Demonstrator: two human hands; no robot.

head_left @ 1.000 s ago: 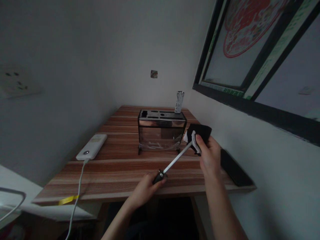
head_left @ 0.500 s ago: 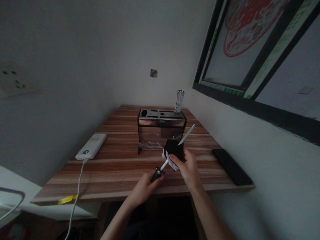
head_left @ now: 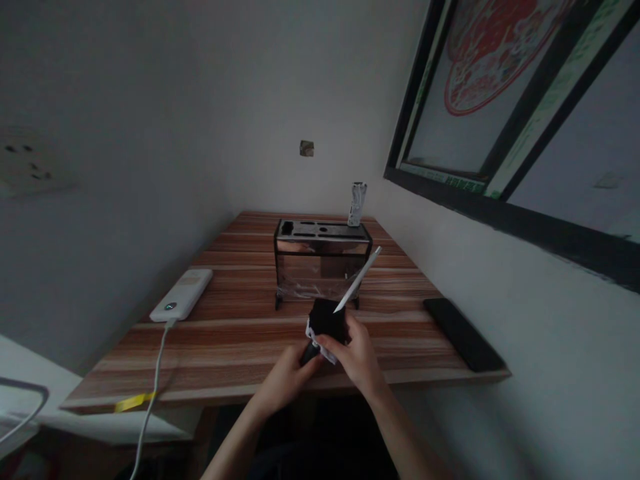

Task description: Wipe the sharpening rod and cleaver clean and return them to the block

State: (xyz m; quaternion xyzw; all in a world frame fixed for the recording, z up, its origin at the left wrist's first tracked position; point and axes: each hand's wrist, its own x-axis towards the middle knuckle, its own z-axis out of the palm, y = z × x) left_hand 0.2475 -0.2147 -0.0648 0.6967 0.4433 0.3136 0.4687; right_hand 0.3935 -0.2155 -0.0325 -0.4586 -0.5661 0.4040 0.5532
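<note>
My left hand [head_left: 287, 373] is closed around the black handle of a honing steel [head_left: 357, 279]. Its pale, slim rod slants up and away to the right. Wrapped about the rod near the handle is a dark cloth [head_left: 327, 319] with a white edge, pinched in my right hand [head_left: 355, 350]. Both hands are close together above the front of the table, and the cloth hides the lower rod. Just behind them stands a knife rack [head_left: 323, 247] with a slotted metal top and clear sides.
The wood-grain table [head_left: 240, 340] meets walls at the back and right. A white power bank [head_left: 183, 295] with a cable lies left; a black phone-like slab [head_left: 463, 333] lies right. A narrow plastic-wrapped piece [head_left: 357, 204] stands at the rack's right end. A dark-framed window [head_left: 450, 180] is on the right.
My right hand has slid the cloth down the rod toward the handle, left and nearer to me. More of the rod now shows beyond the cloth. My left hand has barely moved.
</note>
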